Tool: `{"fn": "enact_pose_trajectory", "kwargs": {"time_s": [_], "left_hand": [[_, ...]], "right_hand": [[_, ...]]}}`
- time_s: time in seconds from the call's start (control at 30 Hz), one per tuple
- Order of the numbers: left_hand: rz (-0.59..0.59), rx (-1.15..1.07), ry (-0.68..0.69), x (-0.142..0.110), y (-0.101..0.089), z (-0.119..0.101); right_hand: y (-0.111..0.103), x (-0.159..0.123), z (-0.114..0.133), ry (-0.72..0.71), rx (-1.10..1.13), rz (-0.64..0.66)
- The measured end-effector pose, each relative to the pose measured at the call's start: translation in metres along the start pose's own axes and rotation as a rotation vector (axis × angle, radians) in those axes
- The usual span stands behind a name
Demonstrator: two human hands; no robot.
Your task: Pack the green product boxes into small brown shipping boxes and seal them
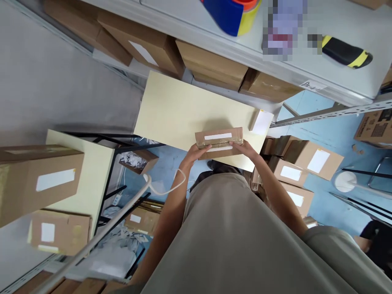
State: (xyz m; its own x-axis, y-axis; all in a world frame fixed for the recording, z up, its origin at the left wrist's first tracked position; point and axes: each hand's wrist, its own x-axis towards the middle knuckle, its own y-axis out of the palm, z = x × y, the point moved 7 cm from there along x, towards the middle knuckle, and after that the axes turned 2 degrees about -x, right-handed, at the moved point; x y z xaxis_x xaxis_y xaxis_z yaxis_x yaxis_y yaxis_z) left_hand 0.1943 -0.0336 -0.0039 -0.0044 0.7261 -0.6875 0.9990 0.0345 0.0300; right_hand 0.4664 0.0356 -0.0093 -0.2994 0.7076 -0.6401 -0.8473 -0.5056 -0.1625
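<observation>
A small brown cardboard box (219,131) with white labels and clear tape along its edge is held over the front edge of a pale yellow table (180,106). My left hand (197,152) grips its left end, thumb lying on the taped side. At the opposite end, my right hand (246,148) is closed on the box in the same way. The fingers under the box are hidden. A small white box (261,121) sits at the table's right end, apart from both hands.
Behind the table, a metal shelf (306,77) bears a tape roll (226,18) and a black-yellow utility knife (346,52). Cardboard boxes (211,61) fill its lower level. Stacked cartons (312,159) stand right; a large carton (58,179) rests on another table at left. A pale pole (101,237) crosses the lower left.
</observation>
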Motion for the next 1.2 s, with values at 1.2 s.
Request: {"fn": "enact_pose_trajectory", "kwargs": {"time_s": [1.2], "left_hand": [[-0.345,0.684,0.423,0.004,-0.025,-0.028]], "right_hand": [[-0.078,0.037,-0.001,-0.178,-0.579,-0.333]]}}
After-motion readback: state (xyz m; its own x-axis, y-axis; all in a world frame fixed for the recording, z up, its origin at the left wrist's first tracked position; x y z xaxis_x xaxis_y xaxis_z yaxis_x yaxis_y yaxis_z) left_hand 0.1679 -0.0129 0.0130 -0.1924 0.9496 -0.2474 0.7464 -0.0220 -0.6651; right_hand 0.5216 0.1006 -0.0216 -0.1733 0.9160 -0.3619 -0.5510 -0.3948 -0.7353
